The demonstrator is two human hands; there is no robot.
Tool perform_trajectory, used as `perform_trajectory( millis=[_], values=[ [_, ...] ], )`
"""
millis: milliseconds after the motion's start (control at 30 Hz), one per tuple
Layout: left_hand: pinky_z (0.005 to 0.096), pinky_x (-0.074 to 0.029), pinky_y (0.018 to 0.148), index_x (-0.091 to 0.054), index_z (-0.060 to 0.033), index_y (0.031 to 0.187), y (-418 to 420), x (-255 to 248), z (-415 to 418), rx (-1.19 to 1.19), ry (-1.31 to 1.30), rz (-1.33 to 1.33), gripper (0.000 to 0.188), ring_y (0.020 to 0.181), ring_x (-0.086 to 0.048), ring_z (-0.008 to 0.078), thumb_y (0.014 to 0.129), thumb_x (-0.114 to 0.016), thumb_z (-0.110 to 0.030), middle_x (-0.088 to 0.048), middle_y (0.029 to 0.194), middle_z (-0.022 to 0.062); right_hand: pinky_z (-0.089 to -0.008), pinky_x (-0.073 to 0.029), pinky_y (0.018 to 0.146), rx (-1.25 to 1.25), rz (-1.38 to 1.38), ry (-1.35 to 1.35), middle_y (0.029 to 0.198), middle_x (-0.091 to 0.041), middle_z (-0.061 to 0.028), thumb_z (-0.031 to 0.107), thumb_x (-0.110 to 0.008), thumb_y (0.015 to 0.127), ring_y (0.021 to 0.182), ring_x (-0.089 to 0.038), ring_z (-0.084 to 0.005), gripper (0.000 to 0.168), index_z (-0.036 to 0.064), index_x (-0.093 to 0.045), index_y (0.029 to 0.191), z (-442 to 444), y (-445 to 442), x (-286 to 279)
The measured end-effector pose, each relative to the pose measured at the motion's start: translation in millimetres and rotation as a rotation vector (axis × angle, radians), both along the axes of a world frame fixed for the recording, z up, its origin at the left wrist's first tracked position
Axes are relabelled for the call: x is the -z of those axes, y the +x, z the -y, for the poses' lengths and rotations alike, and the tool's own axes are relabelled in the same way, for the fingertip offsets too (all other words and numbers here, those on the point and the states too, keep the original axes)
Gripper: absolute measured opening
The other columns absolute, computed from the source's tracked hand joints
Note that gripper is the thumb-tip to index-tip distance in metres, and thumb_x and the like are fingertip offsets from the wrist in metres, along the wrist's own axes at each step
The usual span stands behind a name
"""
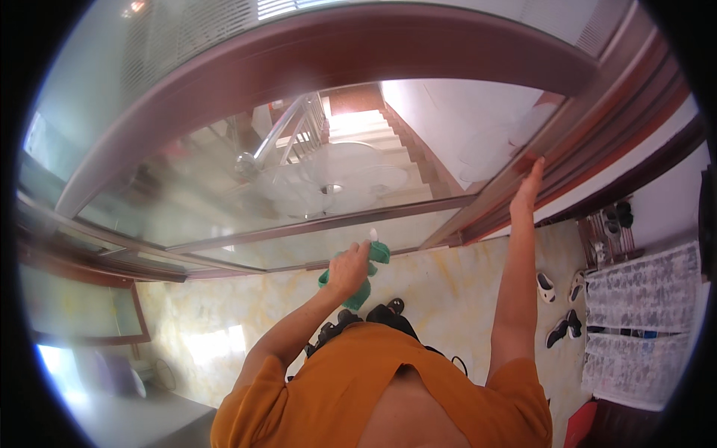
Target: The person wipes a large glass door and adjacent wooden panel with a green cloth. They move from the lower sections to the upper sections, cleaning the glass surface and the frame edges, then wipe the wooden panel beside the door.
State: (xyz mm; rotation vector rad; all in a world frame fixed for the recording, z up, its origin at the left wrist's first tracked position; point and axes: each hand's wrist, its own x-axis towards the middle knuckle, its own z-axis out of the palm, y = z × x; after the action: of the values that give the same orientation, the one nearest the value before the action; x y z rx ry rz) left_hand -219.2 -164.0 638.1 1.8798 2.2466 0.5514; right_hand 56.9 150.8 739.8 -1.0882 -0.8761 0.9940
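Observation:
A green cloth (358, 294) hangs bunched in my left hand (348, 270), low in front of the lower glass of a framed sliding door (325, 227). A small white thing shows just past the fingertips; what it is I cannot tell. My right arm reaches forward, and my right hand (526, 187) rests on or against the reddish-brown door frame at the right, seen edge-on with its fingers extended. Nothing shows in that hand. Round frosted patterns mark the glass pane (347, 176) between the two hands.
Behind the glass, stairs (364, 131) rise beside a metal railing (280, 126). Light clogs (545, 287) and dark shoes (557, 333) lie on the marbled floor at right, near a shoe rack (608, 235) and a patterned curtain (641, 297). A grey surface (162, 417) stands lower left.

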Motion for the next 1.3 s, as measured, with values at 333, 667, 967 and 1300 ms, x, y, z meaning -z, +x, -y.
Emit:
perform_trajectory(
  millis=[333, 667, 967, 1300],
  values=[
    [0.0483, -0.053, 0.061, -0.052, -0.0106, 0.126, 28.5, -20.8, -22.2, 0.023, 0.061, 0.092, 0.048, 0.074, -0.066, 0.0375, 0.080, -0.065, -0.015, -0.062, 0.095, 0.0127, -0.0348, -0.032, 0.109, -0.269, 0.048, -0.020, 0.135, -0.052, -0.0112, 0.057, -0.038, 0.102, 0.126, -0.045, -0.0228, 0.065, 0.001, -0.049, 0.134, 47.1, -52.8, -9.4],
    [0.0484, -0.052, 0.062, -0.053, -0.0108, 0.124, 43.8, -9.5, -40.5, 0.097, 0.138, 0.149, 0.046, 0.076, -0.066, 0.0372, 0.079, -0.064, -0.014, -0.064, 0.096, 0.0118, -0.0397, -0.042, 0.093, -0.324, 0.418, 0.280, 0.104, -0.057, -0.0143, 0.051, -0.032, 0.104, 0.097, -0.057, -0.0311, 0.055, 0.002, -0.046, 0.125, 78.4, -99.9, 10.4],
    [0.0485, -0.053, 0.062, -0.056, -0.0067, 0.118, 66.7, 6.9, -54.6, 0.084, 0.111, 0.183, 0.041, 0.076, -0.066, 0.0388, 0.079, -0.065, -0.013, -0.065, 0.094, 0.0145, -0.0354, -0.042, 0.090, -0.661, 0.322, 0.153, 0.106, -0.054, -0.0099, 0.047, -0.043, 0.103, 0.099, -0.053, -0.0198, 0.051, 0.002, -0.047, 0.125, 118.0, -139.7, -6.5],
    [0.0502, -0.050, 0.079, -0.054, -0.0042, 0.124, 76.2, 69.9, -79.1, 0.161, 0.110, 0.315, 0.040, 0.095, -0.063, 0.0413, 0.088, -0.064, -0.019, -0.065, 0.105, 0.0204, -0.0441, -0.043, 0.095, -0.940, 0.434, 0.258, 0.118, -0.057, -0.0234, 0.034, -0.057, 0.096, 0.112, -0.055, -0.0400, 0.044, 0.003, -0.050, 0.125, 131.3, -161.1, -26.0]
  ],
)
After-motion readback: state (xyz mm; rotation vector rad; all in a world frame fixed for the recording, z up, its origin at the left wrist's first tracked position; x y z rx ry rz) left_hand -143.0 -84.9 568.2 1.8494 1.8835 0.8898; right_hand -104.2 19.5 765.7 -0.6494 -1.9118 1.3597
